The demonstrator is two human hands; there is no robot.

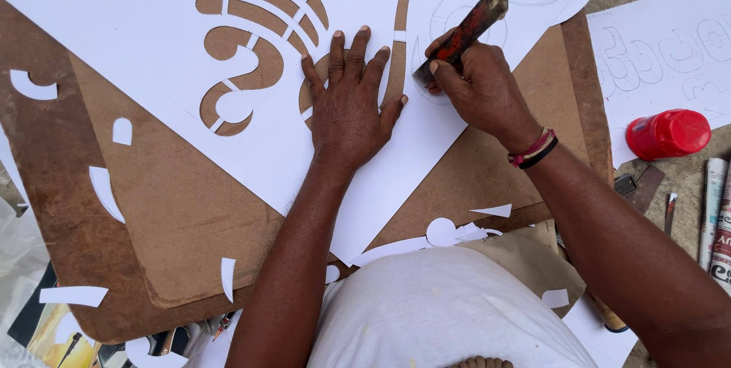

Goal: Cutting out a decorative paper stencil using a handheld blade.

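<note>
Big brown hardboard (175,208) is the work surface, w/ a large white cut-out sheet (129,41) lying flat across it. White paper scraps (105,193) scattered on the bare brown part, more piled at the near edge, approx mid-board.

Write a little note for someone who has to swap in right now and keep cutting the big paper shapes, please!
Left hand: flat, fingers spread, pressing the white stencil sheet onto the brown hardboard.
Right hand: gripping a red-handled cutting tool, tip down on a pencilled round outline.
Done: curved shapes left of the left hand are cut out; white offcuts lie on the board.
Left: pencilled circles at the sheet's top right look uncut.
Nearby: red bottle on its side, right.
</note>
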